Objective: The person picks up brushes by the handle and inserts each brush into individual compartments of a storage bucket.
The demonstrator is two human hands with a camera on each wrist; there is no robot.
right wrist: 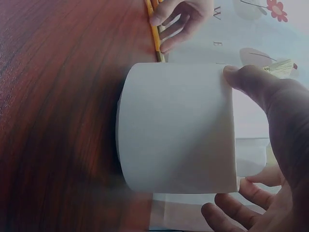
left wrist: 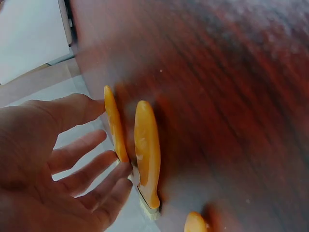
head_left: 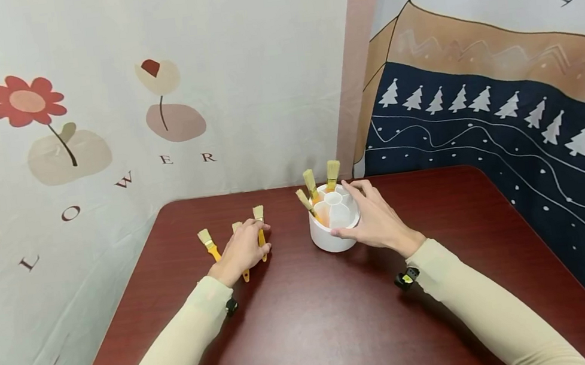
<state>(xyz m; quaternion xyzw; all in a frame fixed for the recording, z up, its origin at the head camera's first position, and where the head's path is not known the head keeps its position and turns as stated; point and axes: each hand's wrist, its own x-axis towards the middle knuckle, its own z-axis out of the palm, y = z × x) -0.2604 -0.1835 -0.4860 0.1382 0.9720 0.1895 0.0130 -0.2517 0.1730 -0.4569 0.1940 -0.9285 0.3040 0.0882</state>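
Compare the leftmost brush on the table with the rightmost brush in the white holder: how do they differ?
The leftmost brush lies on the table; the rightmost brush stands bristles-up in the white holder. The leftmost brush's handle runs out of sight beneath the left hand, while the rightmost brush's is mostly hidden by the holder. Both have pale bristles and orange handles.

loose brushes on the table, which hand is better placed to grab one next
Left, I'd judge: the left hand is over the loose brushes, its thumb touching the handle of the rightmost brush. The right hand grips the white cup and is farther from them.
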